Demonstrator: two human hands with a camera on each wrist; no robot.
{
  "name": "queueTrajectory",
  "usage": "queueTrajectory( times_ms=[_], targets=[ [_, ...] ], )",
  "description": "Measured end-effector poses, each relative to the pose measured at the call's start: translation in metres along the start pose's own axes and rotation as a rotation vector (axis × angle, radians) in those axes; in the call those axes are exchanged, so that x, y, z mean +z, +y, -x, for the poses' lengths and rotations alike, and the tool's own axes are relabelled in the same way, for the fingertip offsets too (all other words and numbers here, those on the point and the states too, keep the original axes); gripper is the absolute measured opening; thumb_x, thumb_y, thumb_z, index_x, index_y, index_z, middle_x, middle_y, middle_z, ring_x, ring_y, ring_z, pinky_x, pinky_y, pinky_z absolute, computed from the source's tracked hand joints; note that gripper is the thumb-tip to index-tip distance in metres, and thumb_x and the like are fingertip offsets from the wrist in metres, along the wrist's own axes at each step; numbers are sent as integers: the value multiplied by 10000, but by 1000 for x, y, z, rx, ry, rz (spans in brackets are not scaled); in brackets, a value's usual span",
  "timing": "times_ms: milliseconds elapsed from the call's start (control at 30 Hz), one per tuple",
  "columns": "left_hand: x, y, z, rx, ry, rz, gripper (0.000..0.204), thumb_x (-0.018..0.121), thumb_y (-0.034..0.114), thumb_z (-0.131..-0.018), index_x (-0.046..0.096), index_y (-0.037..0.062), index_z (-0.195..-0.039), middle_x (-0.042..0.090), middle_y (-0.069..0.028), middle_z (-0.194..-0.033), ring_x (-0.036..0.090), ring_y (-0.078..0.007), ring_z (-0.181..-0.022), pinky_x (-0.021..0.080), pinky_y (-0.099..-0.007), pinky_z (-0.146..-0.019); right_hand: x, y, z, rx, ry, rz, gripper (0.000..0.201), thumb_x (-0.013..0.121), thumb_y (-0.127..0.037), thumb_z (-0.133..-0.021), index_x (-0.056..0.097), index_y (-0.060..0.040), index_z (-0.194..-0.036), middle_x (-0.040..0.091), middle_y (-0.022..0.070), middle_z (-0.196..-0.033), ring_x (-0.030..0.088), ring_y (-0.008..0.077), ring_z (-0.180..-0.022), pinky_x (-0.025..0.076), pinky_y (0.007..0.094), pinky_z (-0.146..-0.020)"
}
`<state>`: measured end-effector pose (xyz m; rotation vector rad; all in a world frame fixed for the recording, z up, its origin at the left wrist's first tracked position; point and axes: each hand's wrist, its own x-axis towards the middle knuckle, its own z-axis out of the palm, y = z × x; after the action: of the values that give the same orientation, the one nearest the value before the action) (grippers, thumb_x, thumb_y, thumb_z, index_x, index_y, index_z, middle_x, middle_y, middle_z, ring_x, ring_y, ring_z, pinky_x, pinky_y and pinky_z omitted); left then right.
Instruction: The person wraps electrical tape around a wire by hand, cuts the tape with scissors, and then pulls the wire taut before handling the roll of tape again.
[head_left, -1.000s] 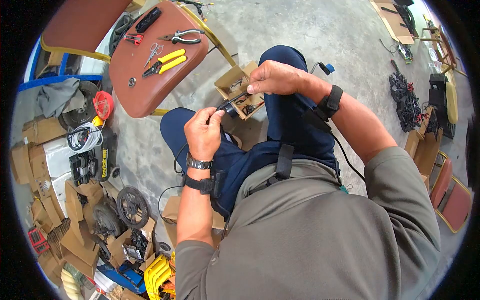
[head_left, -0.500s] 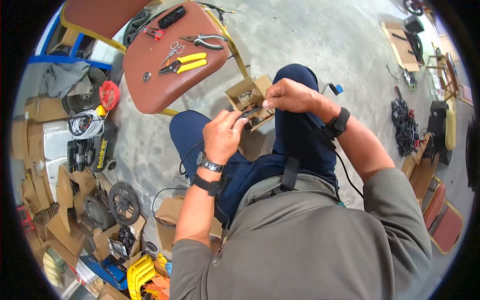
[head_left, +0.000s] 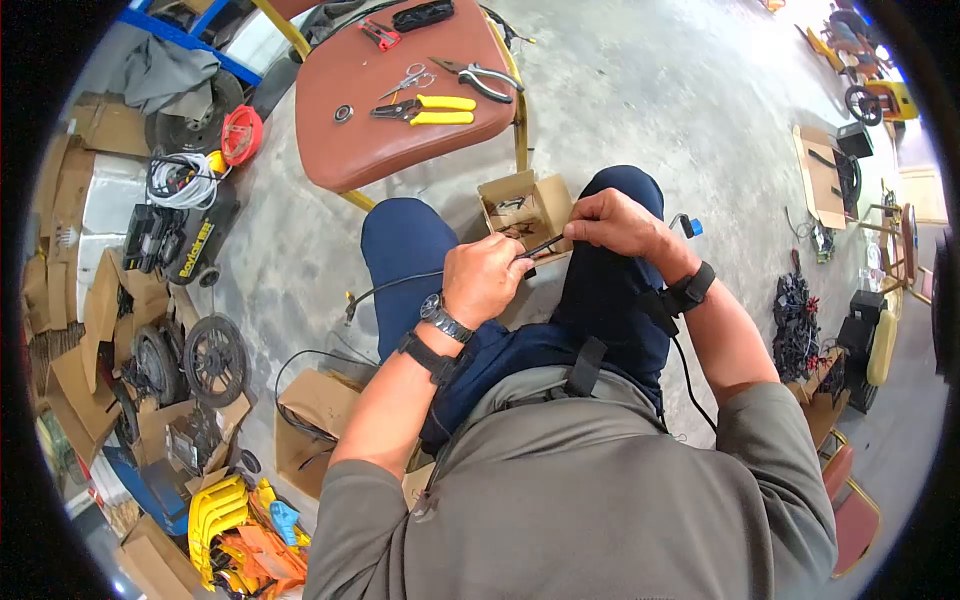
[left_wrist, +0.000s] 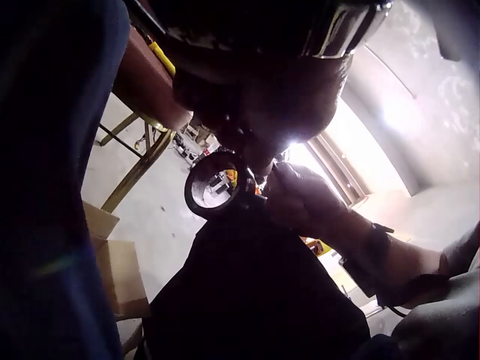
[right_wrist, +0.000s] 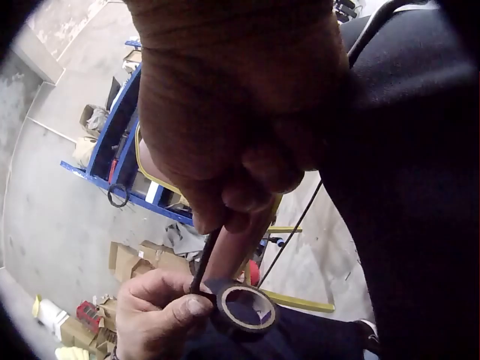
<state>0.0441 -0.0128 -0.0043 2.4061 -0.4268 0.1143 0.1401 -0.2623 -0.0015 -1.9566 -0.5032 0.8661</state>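
My left hand [head_left: 483, 280] pinches a thin black cable [head_left: 543, 246] between thumb and fingers, above my lap. My right hand [head_left: 612, 222] grips the same cable a short way to the right, so a straight piece spans between them. A roll of black electrical tape [right_wrist: 231, 328] hangs at the left thumb in the right wrist view, a strip of it leading up to the cable. Its ring also shows below the dark left hand in the left wrist view, while the left hand hides it in the head view. The cable's tail crosses my left thigh.
An open cardboard box [head_left: 548, 205] with small parts stands on the floor between my knees. On the chair seat [head_left: 345, 150] lie yellow-handled wire strippers [head_left: 440, 109], pliers [head_left: 480, 78], scissors [head_left: 410, 80] and a metal ring [head_left: 343, 114]. Wheels and cartons crowd the left.
The head view has shifted, so chair and box sit further right in it. My left wrist has turned, showing the watch face. The cable's tail has come up across the left thigh.
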Motion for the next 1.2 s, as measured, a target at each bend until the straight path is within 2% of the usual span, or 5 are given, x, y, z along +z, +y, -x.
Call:
queueTrajectory(
  times_ms=[333,467,900,1133,1200],
  targets=[
    [-1,18,10,-48,-49,-107,188,771,261,-815,708,84,-820,704,-96,-802,689,-336,-739,537,-453,-637,6,9,3,-84,-13,-44,257,705,-243,-962,716,-19,-837,542,-42,-627,485,57,-597,394,270,-547],
    [-3,30,12,-102,-67,-145,200,777,266,-811,708,79,-820,706,-109,-804,693,-341,-752,536,-458,-652,2,6,7,-144,-18,-9,283,716,-264,-923,733,12,-859,619,25,-643,557,109,-627,459,314,-584],
    [-3,24,4,-140,-87,-13,199,801,243,-780,703,79,-838,697,-144,-785,688,-365,-750,522,-470,-646,-1,5,8,-117,-4,-120,276,731,-270,-930,736,-20,-812,573,-18,-622,516,83,-602,410,282,-561],
    [6,0,-5,-193,-77,167,184,823,156,-805,713,27,-877,679,-136,-707,624,-176,-587,475,-329,-561,-6,13,-1,-85,-32,-170,291,729,-307,-958,723,-45,-831,513,-57,-609,454,45,-584,354,257,-536],
    [10,-4,-7,-229,-57,262,202,823,166,-786,715,48,-911,682,-141,-722,657,-255,-622,491,-374,-576,-7,10,-2,-35,-27,-213,301,730,-313,-959,714,-46,-819,509,-60,-608,447,46,-574,348,257,-525]
  ],
)
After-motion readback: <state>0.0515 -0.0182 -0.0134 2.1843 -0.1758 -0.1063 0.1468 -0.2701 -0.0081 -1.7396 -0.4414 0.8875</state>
